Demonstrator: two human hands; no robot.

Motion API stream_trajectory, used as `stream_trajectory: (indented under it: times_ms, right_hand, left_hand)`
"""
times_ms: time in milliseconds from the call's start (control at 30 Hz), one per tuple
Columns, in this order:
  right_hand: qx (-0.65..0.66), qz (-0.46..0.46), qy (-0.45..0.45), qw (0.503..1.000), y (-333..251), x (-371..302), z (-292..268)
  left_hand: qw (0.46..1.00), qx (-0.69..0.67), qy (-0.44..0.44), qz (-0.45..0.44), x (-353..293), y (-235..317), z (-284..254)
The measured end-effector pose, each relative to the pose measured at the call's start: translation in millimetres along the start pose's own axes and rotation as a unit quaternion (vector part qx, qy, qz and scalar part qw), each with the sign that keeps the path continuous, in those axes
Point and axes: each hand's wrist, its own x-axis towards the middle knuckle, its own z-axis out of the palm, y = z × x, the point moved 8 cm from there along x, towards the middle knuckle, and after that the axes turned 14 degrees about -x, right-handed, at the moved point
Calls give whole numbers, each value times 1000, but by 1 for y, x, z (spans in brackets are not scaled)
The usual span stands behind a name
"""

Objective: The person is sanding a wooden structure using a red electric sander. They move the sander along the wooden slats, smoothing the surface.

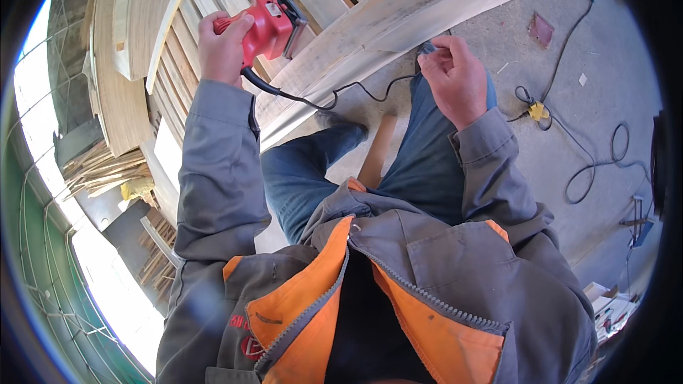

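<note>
Where the concrete floor [512,92] spreads out on the right, it is grey and dusty, with a reddish-brown scrap [541,30] at the far side and a small white scrap [583,80] lying nearer. A dark cable [590,168] loops across it, with a yellow piece [538,111] at a tangle in its run. Long boards [398,21] fill the far middle, grey-brown and bowed by the lens, and paler planks [128,14] are stacked to their left. Nearer on the left lie a bundle of thin wooden strips [110,167] and, beyond bright patches, green sheeting [39,256] behind wire mesh. At the near right edge sits what seems to be an open box [605,302] with a jumble of small items, too small to tell apart. Over the boards on the far left, the left hand [222,46] has its fingers clamped around a red power sander [269,28], whose dark-framed base faces right; whether that base touches wood is unclear. Its black cord [306,101] runs right toward the person's legs. The right hand [457,82] is above the right knee, fingers curled inward; whether they grip anything cannot be told.
</note>
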Motion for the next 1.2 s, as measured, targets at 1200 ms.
stream_trajectory:
  times_ms: [1200]
  right_hand:
    - [-9,-7,3,1000,0,2,0]
  left_hand:
    - [996,-85,13,-6,50,-16,-22]
